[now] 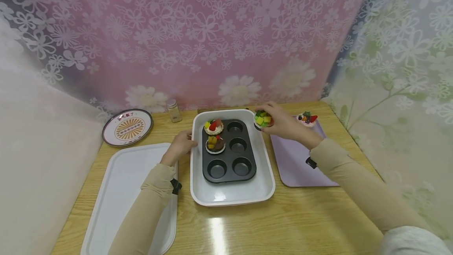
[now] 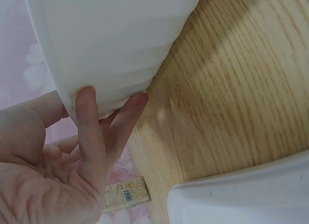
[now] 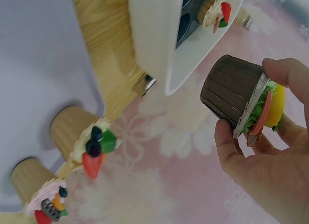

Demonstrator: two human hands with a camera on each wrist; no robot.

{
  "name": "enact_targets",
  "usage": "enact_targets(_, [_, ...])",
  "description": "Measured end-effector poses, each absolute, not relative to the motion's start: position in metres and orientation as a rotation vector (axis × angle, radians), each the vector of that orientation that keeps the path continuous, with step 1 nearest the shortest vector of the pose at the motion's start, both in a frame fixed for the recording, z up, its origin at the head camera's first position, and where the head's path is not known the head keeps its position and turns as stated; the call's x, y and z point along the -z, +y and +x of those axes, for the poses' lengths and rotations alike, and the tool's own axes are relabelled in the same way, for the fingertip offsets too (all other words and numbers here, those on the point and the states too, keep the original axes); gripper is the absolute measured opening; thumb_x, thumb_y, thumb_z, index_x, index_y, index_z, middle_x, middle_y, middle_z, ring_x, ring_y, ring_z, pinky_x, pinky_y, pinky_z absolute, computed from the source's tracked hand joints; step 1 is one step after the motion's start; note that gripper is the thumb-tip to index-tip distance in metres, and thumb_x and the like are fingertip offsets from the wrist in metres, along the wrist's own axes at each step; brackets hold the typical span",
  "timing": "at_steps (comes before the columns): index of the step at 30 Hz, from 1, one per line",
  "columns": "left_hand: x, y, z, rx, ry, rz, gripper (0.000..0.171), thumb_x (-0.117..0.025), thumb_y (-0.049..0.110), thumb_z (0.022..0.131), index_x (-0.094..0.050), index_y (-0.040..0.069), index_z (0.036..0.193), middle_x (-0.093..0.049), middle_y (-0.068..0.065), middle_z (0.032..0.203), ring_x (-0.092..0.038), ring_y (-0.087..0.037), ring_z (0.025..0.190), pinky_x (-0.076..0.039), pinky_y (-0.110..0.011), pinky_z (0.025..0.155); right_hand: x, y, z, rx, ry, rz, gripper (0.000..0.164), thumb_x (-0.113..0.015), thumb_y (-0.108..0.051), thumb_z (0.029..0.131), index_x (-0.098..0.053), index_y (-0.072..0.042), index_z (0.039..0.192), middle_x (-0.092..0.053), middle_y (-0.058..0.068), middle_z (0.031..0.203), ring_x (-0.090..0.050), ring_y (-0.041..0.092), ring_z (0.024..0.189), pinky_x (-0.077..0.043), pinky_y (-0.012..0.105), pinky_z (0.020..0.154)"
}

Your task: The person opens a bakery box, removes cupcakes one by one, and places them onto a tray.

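Observation:
My right hand [image 1: 283, 123] pinches a cupcake in a dark brown cup [image 3: 231, 91], topped with green and yellow pieces, above the right rim of a deep white tray [image 1: 230, 198]. Thumb and fingers hold it near the cup's upper edge, tilted sideways in the right wrist view. Inside the tray lies a black muffin pan [image 1: 230, 172]. Its left column bears a strawberry-topped cupcake [image 1: 214, 127] at the back and a chocolate-and-yellow-topped cupcake [image 1: 215, 144] in the middle. With the left hand [image 1: 180, 145] I grip the tray's left side, fingers against the outer wall.
On the right, a purple tray [image 1: 291, 164] carries two cupcakes in tan cups, one with berries [image 3: 79, 137], one with pink cream [image 3: 41, 188]. A white flat tray [image 1: 131, 184] lies left. Behind stand a round plate [image 1: 113, 131] and a small seasoning jar [image 1: 174, 112].

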State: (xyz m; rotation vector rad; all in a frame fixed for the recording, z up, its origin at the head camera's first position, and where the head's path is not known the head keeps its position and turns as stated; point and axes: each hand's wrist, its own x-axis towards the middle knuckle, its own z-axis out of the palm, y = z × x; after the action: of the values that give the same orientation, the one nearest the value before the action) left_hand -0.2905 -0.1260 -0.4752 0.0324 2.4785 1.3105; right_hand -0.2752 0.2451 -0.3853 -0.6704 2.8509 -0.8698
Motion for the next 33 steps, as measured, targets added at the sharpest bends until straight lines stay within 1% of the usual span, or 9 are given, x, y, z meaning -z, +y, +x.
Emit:
enact_targets(6, [0.475,-0.127,-0.291,-1.315,2.476,0.037,0.058,-0.06,0.004,0.097,-0.051,0.003,0.154,-0.064,-0.028,0.139,-0.07,-0.04,0.118,-0.064,-0.04,0.084,0.394,0.261,-0.278,0.82,2.879,-0.641,0.068,-0.08,-0.011,0.09,-0.051,-0.011,0.151,-0.045,0.021,0.153,-0.049,0.04,0.133,-0.048,0.062,0.111])
enact_targets(11, [0.475,-0.127,-0.291,-1.311,2.479,0.03,0.059,-0.059,0.004,0.097,-0.051,0.004,0.155,-0.065,-0.028,0.135,-0.071,-0.038,0.115,-0.064,-0.038,0.081,0.4,0.274,-0.277,0.835,2.876,-0.617,0.067,-0.08,-0.009,0.089,-0.053,-0.009,0.15,-0.045,0.024,0.154,-0.048,0.042,0.136,-0.045,0.063,0.112])
enact_targets(15, [0.476,-0.127,-0.291,-1.314,2.479,0.027,0.059,-0.059,0.004,0.097,-0.051,0.004,0.155,-0.066,-0.028,0.133,-0.071,-0.037,0.113,-0.063,-0.035,0.078,0.407,0.285,-0.276,0.818,2.895,-0.593,0.066,-0.081,-0.008,0.088,-0.054,-0.008,0.148,-0.048,0.025,0.152,-0.049,0.043,0.134,-0.046,0.063,0.111])
enact_targets(21, [0.476,-0.127,-0.29,-1.327,2.466,0.02,0.059,-0.058,0.005,0.098,-0.05,0.005,0.156,-0.066,-0.028,0.133,-0.071,-0.037,0.113,-0.063,-0.036,0.079,0.416,0.299,-0.272,0.772,2.914,-0.551,0.063,-0.082,-0.011,0.089,-0.054,-0.006,0.146,-0.05,0.025,0.148,-0.051,0.042,0.131,-0.048,0.063,0.108])
enact_targets(25, [0.475,-0.126,-0.289,-1.33,2.467,0.014,0.059,-0.059,0.005,0.097,-0.05,0.004,0.155,-0.066,-0.028,0.131,-0.072,-0.035,0.111,-0.063,-0.036,0.079,0.42,0.304,-0.268,0.755,2.906,-0.502,0.064,-0.081,-0.013,0.09,-0.053,-0.004,0.147,-0.048,0.027,0.15,-0.05,0.044,0.13,-0.049,0.063,0.106])
enact_targets(29, [0.475,-0.126,-0.29,-1.333,2.469,0.027,0.059,-0.059,0.005,0.096,-0.051,0.004,0.155,-0.067,-0.028,0.13,-0.072,-0.034,0.108,-0.063,-0.034,0.076,0.425,0.31,-0.268,0.75,2.902,-0.484,0.065,-0.08,-0.013,0.091,-0.052,-0.002,0.148,-0.044,0.028,0.154,-0.05,0.045,0.132,-0.048,0.064,0.106])
enact_targets(33, [0.478,-0.127,-0.291,-1.328,2.471,0.04,0.06,-0.059,0.005,0.095,-0.05,0.003,0.155,-0.068,-0.028,0.129,-0.073,-0.034,0.107,-0.062,-0.032,0.074,0.432,0.316,-0.267,0.759,2.903,-0.488,0.064,-0.08,-0.013,0.091,-0.052,-0.001,0.147,-0.045,0.028,0.151,-0.052,0.044,0.131,-0.048,0.063,0.105])
